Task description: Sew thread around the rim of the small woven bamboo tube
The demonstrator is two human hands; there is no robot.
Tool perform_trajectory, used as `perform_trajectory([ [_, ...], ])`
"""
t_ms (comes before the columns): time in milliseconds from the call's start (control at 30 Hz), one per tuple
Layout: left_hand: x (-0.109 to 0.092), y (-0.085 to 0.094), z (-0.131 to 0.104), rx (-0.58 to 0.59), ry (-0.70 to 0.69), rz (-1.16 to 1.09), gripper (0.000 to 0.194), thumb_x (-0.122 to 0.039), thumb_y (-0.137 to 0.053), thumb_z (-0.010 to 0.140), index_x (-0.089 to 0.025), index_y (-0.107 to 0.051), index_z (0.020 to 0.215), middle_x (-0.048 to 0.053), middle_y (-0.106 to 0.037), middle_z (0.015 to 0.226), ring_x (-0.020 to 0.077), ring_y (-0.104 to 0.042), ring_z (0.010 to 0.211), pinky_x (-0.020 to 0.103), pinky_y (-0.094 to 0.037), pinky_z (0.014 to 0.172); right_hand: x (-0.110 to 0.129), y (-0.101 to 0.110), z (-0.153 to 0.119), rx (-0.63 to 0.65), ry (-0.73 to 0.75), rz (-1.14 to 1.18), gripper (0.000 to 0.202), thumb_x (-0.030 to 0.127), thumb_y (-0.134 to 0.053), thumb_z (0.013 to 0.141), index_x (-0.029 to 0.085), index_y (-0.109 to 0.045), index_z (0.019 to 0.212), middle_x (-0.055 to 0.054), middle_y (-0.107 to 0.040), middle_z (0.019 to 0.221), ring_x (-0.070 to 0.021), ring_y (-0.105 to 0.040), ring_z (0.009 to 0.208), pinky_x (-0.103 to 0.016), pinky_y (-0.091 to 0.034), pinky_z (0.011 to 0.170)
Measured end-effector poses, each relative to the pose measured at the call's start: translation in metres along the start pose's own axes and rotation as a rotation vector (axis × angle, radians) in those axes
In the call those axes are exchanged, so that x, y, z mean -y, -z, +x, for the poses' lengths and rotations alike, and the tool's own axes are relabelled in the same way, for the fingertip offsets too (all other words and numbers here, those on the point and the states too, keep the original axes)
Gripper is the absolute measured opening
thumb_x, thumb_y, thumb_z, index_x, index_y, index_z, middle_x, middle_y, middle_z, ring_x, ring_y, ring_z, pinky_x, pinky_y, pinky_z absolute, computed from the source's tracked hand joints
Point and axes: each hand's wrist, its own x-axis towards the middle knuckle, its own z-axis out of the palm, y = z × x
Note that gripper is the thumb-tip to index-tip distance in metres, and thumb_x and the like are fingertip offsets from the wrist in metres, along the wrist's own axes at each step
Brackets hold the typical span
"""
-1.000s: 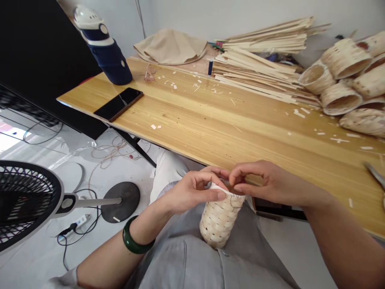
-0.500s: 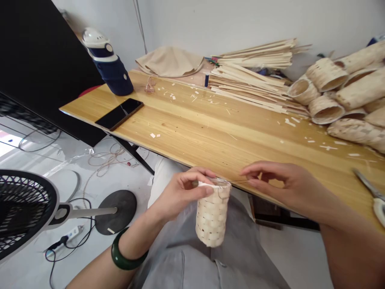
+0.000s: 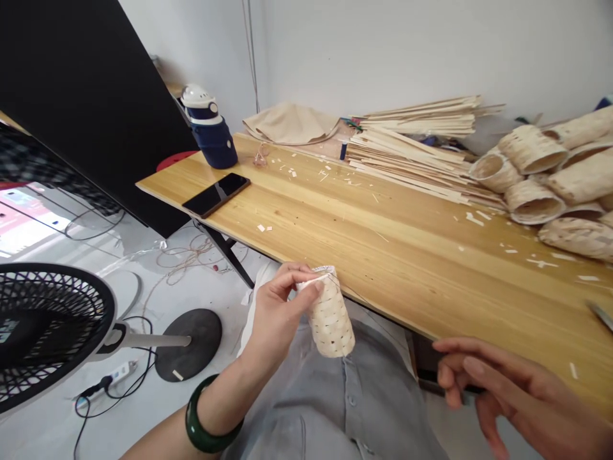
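My left hand [image 3: 282, 306] is closed on the rim of a small cylindrical woven basket [image 3: 332, 322] of pale wood strips, thumb outside and fingers at the opening. The basket is tilted in front of my lap, by the table edge. A dark, thin thread [image 3: 357, 295] runs from its rim down and right towards my right hand [image 3: 507, 390]. That hand is in the air at lower right, index finger stretched out and the other fingers partly bent, seemingly gripping the thread. Its grip is partly blurred, and no needle can be made out.
On the wooden table [image 3: 306, 211] lie a phone [image 3: 216, 195], a blue jug [image 3: 214, 144], wood strips [image 3: 407, 160] and scraps. Woven tubes [image 3: 534, 201] are piled at right, near scissors [image 3: 601, 316]. A fan [image 3: 52, 332] stands on the floor at left.
My right hand has moved right and down, away from the basket, and more thread stretches between them. The basket has tilted over in my left hand. The camera view has shifted.
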Motion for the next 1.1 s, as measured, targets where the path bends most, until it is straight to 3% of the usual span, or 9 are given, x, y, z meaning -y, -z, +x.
perform_trajectory([
  [133, -0.001, -0.002, -0.001, -0.005, 0.051, -0.006, 0.004, -0.025, -0.077, 0.074, -0.023, -0.077, 0.07, 0.0, -0.061, 0.091, 0.0146, -0.053, 0.088, 0.026, -0.039, 0.074, -0.007, 0.012, 0.019, 0.064, 0.013, 0.022, 0.039, 0.051, -0.077, 0.075, 0.023, -0.076, 0.102, -0.014, -0.072, 0.104, -0.026, -0.071, 0.079, -0.026, -0.056, 0.04],
  [233, -0.005, -0.001, -0.001, 0.001, 0.099, -0.028, 0.007, -0.025, -0.078, 0.072, -0.022, -0.076, 0.067, 0.001, -0.061, 0.089, 0.0144, -0.055, 0.085, 0.026, -0.04, 0.074, -0.014, 0.022, 0.029, -0.105, 0.106, 0.064, 0.04, 0.052, -0.08, 0.07, 0.024, -0.076, 0.099, -0.013, -0.072, 0.113, -0.0326, -0.07, 0.1, -0.031, -0.063, 0.053],
  [333, -0.007, -0.001, -0.002, 0.033, 0.14, -0.043, 0.009, -0.026, -0.079, 0.072, -0.021, -0.075, 0.066, 0.001, -0.061, 0.089, 0.0143, -0.056, 0.085, 0.026, -0.042, 0.075, -0.018, 0.026, 0.034, -0.344, 0.252, -0.061, 0.038, 0.055, -0.076, 0.073, 0.025, -0.074, 0.096, -0.009, -0.075, 0.103, -0.0285, -0.073, 0.092, -0.035, -0.065, 0.062],
  [433, -0.006, -0.003, -0.005, 0.093, 0.148, -0.021, 0.009, -0.026, -0.079, 0.073, -0.021, -0.075, 0.067, 0.001, -0.061, 0.091, 0.0139, -0.057, 0.087, 0.026, -0.043, 0.077, -0.009, 0.013, 0.034, -0.474, 0.575, -0.45, 0.025, 0.047, -0.067, 0.086, 0.027, -0.073, 0.098, -0.005, -0.075, 0.098, -0.0209, -0.072, 0.079, -0.035, -0.063, 0.072],
  [567, -0.002, -0.007, -0.011, 0.19, 0.133, 0.026, 0.007, -0.027, -0.078, 0.076, -0.022, -0.077, 0.072, 0.002, -0.061, 0.096, 0.0153, -0.059, 0.093, 0.028, -0.044, 0.085, 0.015, -0.033, 0.039, -0.373, 1.267, -0.828, 0.013, 0.019, -0.065, 0.09, 0.024, -0.071, 0.101, -0.004, -0.073, 0.091, -0.021, -0.066, 0.088, -0.037, -0.055, 0.082],
  [700, -0.002, -0.01, -0.015, 0.274, 0.117, 0.054, 0.004, -0.026, -0.079, 0.076, -0.022, -0.08, 0.075, 0.004, -0.062, 0.093, 0.0178, -0.06, 0.095, 0.032, -0.044, 0.09, 0.023, -0.072, 0.054, -0.294, 1.528, -0.919, 0.019, 0.011, -0.067, 0.088, 0.018, -0.068, 0.106, -0.006, -0.073, 0.094, -0.0224, -0.064, 0.091, -0.038, -0.056, 0.083],
  [867, -0.004, -0.012, -0.016, 0.306, 0.139, 0.069, 0.004, -0.025, -0.078, 0.074, -0.022, -0.079, 0.073, 0.005, -0.063, 0.09, 0.0187, -0.06, 0.092, 0.032, -0.045, 0.085, 0.017, -0.076, 0.059, -0.229, 1.598, -0.904, 0.017, 0.008, -0.067, 0.085, 0.014, -0.068, 0.101, -0.009, -0.073, 0.091, -0.0244, -0.065, 0.092, -0.039, -0.059, 0.081],
  [1000, -0.005, -0.013, -0.016, 0.263, 0.119, 0.123, 0.006, -0.024, -0.076, 0.073, -0.02, -0.078, 0.069, 0.005, -0.063, 0.088, 0.0184, -0.06, 0.088, 0.033, -0.045, 0.085, 0.021, -0.071, 0.03, -0.175, 1.589, -0.866, 0.027, 0.004, -0.068, 0.081, 0.017, -0.067, 0.105, -0.006, -0.072, 0.092, -0.022, -0.065, 0.1, -0.032, -0.059, 0.087],
  [1100, -0.005, -0.014, -0.015, 0.21, 0.105, 0.145, 0.007, -0.024, -0.075, 0.072, -0.019, -0.077, 0.067, 0.005, -0.062, 0.089, 0.0184, -0.06, 0.087, 0.033, -0.045, 0.086, 0.023, -0.063, 0.006, -0.17, 1.386, -0.544, 0.021, 0.01, -0.06, 0.088, 0.026, -0.064, 0.102, -0.005, -0.069, 0.095, -0.0225, -0.066, 0.105, -0.034, -0.061, 0.08],
])
